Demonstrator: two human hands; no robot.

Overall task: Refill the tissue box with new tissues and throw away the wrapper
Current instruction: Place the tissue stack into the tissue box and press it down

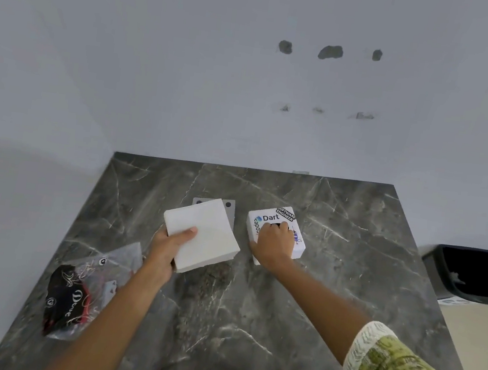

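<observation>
My left hand [167,244] grips a thick white stack of tissues [205,235] by its near-left edge and holds it just above the dark marble table [250,324]. To the right stands the white tissue box [266,218], covered in stickers. My right hand [274,244] rests on top of the box with the fingertips curled into its dark top opening. A clear plastic wrapper [85,291] with black and red print lies on the table's near-left part, beside my left forearm.
A flat grey plate [228,210] with dark dots lies on the table behind the tissue stack. A black waste bin [471,274] stands on the floor right of the table. A white wall rises right behind the table.
</observation>
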